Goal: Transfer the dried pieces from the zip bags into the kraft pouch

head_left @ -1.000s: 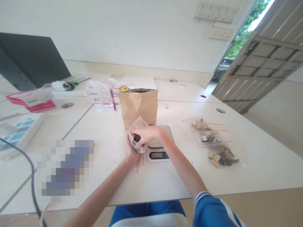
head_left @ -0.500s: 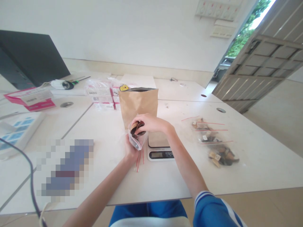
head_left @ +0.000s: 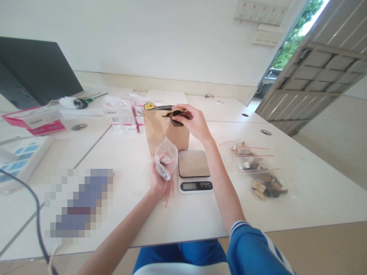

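My left hand (head_left: 158, 178) is closed around a clear zip-lock bag (head_left: 169, 152), whose mouth gapes upward; a few dark pieces show inside. Pinched in my right hand (head_left: 193, 118) are curled brown pieces that look like dried peel (head_left: 178, 119), held just in front of the top of a kraft paper bag (head_left: 155, 130). That paper bag stands upright with its top open. Beside the zip-lock bag sits a digital kitchen scale (head_left: 194, 164), its plate bare. Flat bags with red zip strips (head_left: 169, 193) lie partly under my left hand.
Several filled, labelled zip-lock bags (head_left: 269, 186) lie in a row on the right. Pink-and-white boxes in plastic (head_left: 122, 114) stand behind the paper bag. At left are a monitor (head_left: 40, 72), a blue-and-white tray (head_left: 23, 160), a cable (head_left: 37, 214) and a pixelated patch.
My right hand has come out of the zip-lock bag and risen to the paper bag's top, carrying the brown pieces. The left hand still holds the zip-lock bag in place.
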### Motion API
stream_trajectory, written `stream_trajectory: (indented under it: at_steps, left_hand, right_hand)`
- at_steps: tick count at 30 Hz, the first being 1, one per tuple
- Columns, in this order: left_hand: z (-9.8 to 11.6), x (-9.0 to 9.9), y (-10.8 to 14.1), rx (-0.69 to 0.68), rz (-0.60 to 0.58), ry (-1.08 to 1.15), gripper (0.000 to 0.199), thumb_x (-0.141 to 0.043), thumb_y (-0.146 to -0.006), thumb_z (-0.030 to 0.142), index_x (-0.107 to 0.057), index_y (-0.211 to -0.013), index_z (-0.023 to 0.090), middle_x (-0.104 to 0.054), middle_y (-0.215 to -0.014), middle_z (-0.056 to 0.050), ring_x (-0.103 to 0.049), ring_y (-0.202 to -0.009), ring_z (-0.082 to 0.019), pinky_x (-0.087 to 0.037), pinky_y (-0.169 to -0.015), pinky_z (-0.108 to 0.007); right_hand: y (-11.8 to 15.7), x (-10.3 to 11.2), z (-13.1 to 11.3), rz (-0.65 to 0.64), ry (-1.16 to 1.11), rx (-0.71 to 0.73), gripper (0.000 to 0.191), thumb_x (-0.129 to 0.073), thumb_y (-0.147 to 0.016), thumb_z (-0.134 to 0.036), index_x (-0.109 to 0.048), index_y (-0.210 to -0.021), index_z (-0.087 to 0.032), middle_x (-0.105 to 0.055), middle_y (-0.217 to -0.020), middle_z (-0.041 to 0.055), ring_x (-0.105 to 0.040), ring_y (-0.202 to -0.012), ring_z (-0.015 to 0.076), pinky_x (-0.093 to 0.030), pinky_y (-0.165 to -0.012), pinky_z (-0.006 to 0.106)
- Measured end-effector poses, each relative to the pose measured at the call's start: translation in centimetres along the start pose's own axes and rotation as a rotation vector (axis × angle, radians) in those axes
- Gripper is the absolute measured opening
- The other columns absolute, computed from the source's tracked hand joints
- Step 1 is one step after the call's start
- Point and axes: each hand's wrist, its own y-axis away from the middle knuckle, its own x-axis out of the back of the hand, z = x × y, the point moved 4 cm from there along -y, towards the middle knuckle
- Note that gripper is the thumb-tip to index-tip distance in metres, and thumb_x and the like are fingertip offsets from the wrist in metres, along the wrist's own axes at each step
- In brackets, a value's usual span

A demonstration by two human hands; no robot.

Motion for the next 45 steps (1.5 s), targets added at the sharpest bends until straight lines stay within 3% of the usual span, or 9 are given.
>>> stream_trajectory:
  at_steps: [2,5,11,19,24,29,35,45]
  left_hand:
    - [0.0,0.0,0.0,-0.005,0.000,-0.004,0.017,-0.052,-0.079,0.024,-0.064,-0.072,0.014,-0.053,-0.047,0.004,-0.042,-0.034,-0.007,-0.037,-0.035,-0.017]
    - [0.1,-0.1,0.0,-0.010,0.003,-0.013,0.016,-0.053,-0.078,0.023,-0.063,-0.069,0.016,-0.054,-0.047,0.002,-0.046,-0.036,-0.009,-0.039,-0.037,-0.018]
    - [0.2,-0.2,0.1,-0.008,0.009,-0.028,0.018,-0.051,-0.078,0.021,-0.064,-0.068,0.014,-0.059,-0.051,-0.001,-0.054,-0.042,-0.010,-0.043,-0.041,-0.018]
    - [0.4,-0.4,0.3,-0.011,-0.005,-0.035,0.027,-0.043,-0.083,0.018,-0.063,-0.065,0.015,-0.059,-0.050,0.000,-0.048,-0.036,-0.008,-0.038,-0.037,-0.016]
    - [0.4,-0.5,0.2,-0.011,-0.010,-0.038,0.032,-0.039,-0.085,0.015,-0.062,-0.064,0.015,-0.057,-0.047,0.000,-0.047,-0.035,-0.008,-0.039,-0.038,-0.016]
    - [0.4,-0.4,0.2,-0.014,-0.016,-0.036,0.030,-0.041,-0.085,0.014,-0.063,-0.065,0.015,-0.057,-0.048,0.001,-0.051,-0.039,-0.008,-0.041,-0.039,-0.016]
    - [0.3,-0.5,0.1,-0.020,-0.006,-0.033,0.027,-0.043,-0.083,0.016,-0.063,-0.066,0.015,-0.057,-0.050,0.001,-0.051,-0.041,-0.008,-0.043,-0.043,-0.016]
    - [0.3,-0.6,0.3,-0.008,0.009,-0.042,0.025,-0.044,-0.082,0.016,-0.064,-0.067,0.015,-0.057,-0.050,0.000,-0.050,-0.041,-0.009,-0.043,-0.042,-0.017]
  right_hand:
    - [-1.2,0.3,0.1,0.114,0.124,0.102,0.022,-0.060,-0.082,-0.023,-0.061,-0.104,-0.020,-0.062,-0.109,0.0054,-0.060,-0.103,0.0187,-0.048,-0.092,0.033]
    - [-3.0,0.0,-0.1,0.186,0.349,0.220,0.022,-0.051,-0.089,-0.021,-0.058,-0.110,-0.022,-0.058,-0.113,0.0054,-0.055,-0.111,0.0181,-0.044,-0.098,0.032]
    - [-4.6,-1.4,0.0,0.052,0.546,0.272,0.022,-0.050,-0.089,-0.015,-0.056,-0.109,-0.022,-0.058,-0.111,0.0059,-0.055,-0.109,0.0181,-0.042,-0.100,0.032]
    - [-4.5,-1.4,-0.1,-0.052,0.454,0.159,0.020,-0.056,-0.086,-0.016,-0.055,-0.106,-0.018,-0.061,-0.112,0.0080,-0.056,-0.108,0.0191,-0.042,-0.098,0.033]
    - [-4.7,-1.2,-0.2,-0.222,0.274,0.037,0.016,-0.060,-0.084,-0.020,-0.057,-0.099,-0.015,-0.065,-0.107,0.0072,-0.060,-0.100,0.0180,-0.046,-0.092,0.033]
    - [-5.1,-1.1,-0.6,-0.352,0.310,-0.003,0.016,-0.064,-0.079,-0.019,-0.060,-0.095,-0.014,-0.067,-0.103,0.0070,-0.061,-0.099,0.0188,-0.045,-0.094,0.036]
    - [-5.3,-1.9,-0.7,-0.333,0.390,0.058,0.022,-0.059,-0.074,-0.004,-0.063,-0.092,-0.016,-0.068,-0.103,0.0059,-0.062,-0.100,0.0178,-0.046,-0.093,0.033]
    - [-4.8,-1.7,-1.4,-0.321,0.468,0.048,0.025,-0.063,-0.075,-0.009,-0.059,-0.099,-0.017,-0.069,-0.103,0.0062,-0.063,-0.097,0.0182,-0.047,-0.089,0.031]
